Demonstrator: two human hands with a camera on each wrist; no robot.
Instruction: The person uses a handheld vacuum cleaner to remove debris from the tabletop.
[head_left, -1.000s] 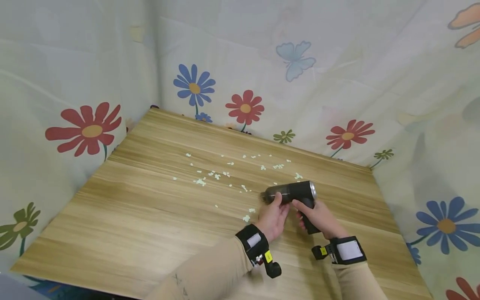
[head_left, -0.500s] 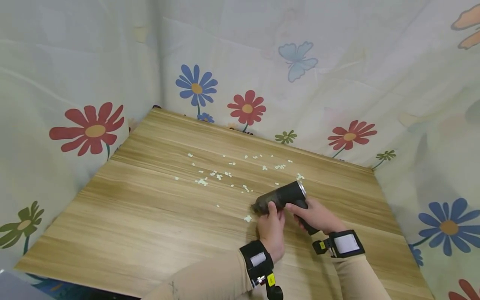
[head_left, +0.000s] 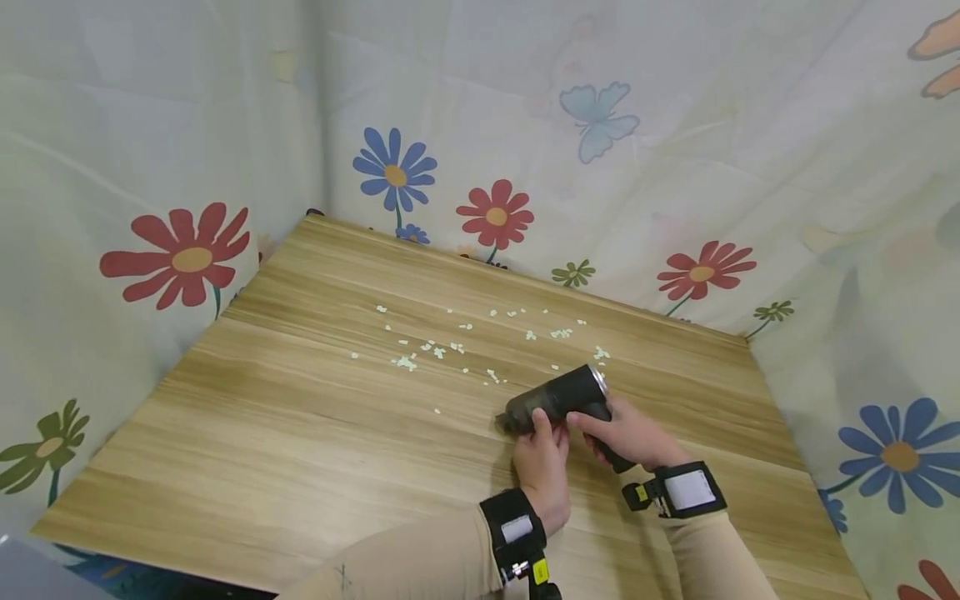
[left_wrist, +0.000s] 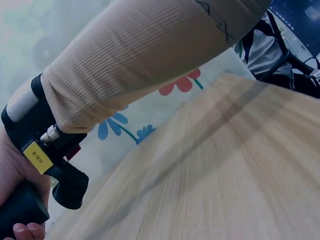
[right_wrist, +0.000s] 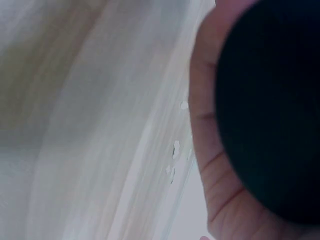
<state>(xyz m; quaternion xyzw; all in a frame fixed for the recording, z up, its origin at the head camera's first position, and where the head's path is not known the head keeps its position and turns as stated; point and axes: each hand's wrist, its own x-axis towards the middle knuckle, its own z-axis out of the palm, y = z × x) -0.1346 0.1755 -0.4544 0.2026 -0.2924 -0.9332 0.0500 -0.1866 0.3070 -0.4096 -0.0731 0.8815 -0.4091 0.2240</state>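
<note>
A black handheld vacuum cleaner [head_left: 562, 393] is held low over the table, its darker see-through front and nozzle [head_left: 507, 423] pointing left and down. My right hand [head_left: 637, 433] grips its handle from the right. Under the front part, my left hand [head_left: 542, 471] holds the barrel with the thumb along its near side; the other fingers are mostly hidden beneath. Small pale scraps [head_left: 406, 362] are scattered on the wood-grain table behind and left of the nozzle. In the right wrist view, the dark handle end [right_wrist: 270, 115] fills the right side, against the palm.
The wood-grain table [head_left: 262, 433] meets flower-printed curtains [head_left: 465, 100] at the back and both sides. More scraps [head_left: 561, 333] lie toward the back edge. Each wrist wears a black strap [head_left: 513, 533] with a small camera.
The vacuum's nozzle has swung left and toward me, both hands moving with it. The pale scraps that lay near the nozzle, beside my left hand, are no longer visible.
</note>
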